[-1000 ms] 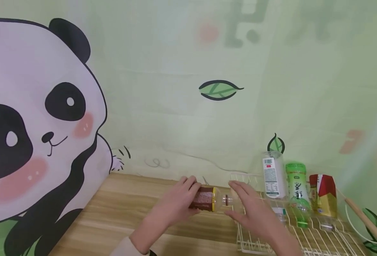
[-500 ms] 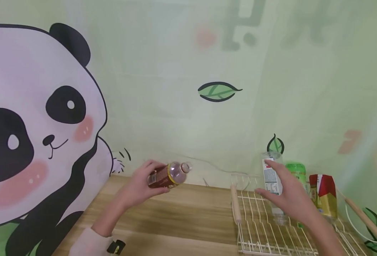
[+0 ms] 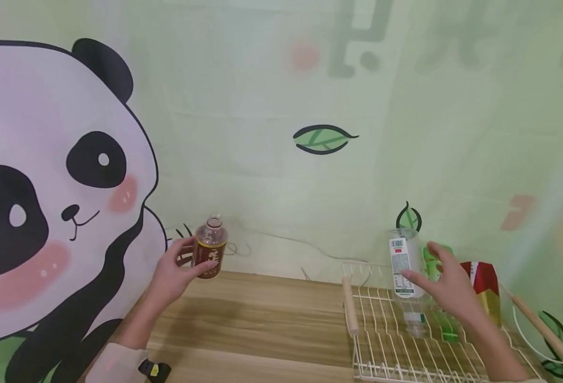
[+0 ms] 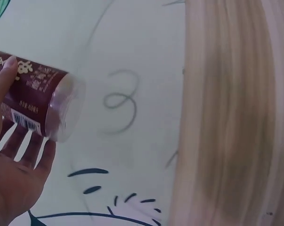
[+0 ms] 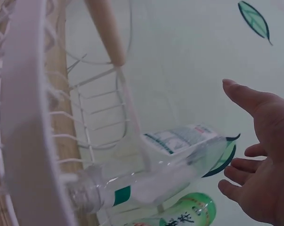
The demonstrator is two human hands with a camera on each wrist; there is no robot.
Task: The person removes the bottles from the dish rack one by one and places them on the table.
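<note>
My left hand [image 3: 172,274] grips a dark red-labelled plastic bottle [image 3: 210,252] round its side and holds it upright, raised over the back left of the table. Its neck is uncapped; in the left wrist view the thumb lies across the bottle's label [image 4: 31,87] and the fingers come from beneath. At the right, my right hand [image 3: 448,284] is spread with thumb and fingers apart and holds nothing. Nearest to it is a clear bottle with a white label [image 3: 404,266], neck down in the wire rack; the right wrist view shows space between fingers and bottle [image 5: 179,141].
The white wire rack [image 3: 381,314], with wooden handles [image 3: 350,306], stands on the wooden table [image 3: 262,319] at the right. In it stand a green bottle [image 3: 448,327], partly behind my right hand, and a red-and-gold packet [image 3: 486,290]. A panda-printed backdrop [image 3: 262,175] rises behind.
The left hand has carried the red-labelled bottle left and up, turning it from lying sideways to upright. My right hand has drawn away from the bottle's neck, moving right to the clear bottle.
</note>
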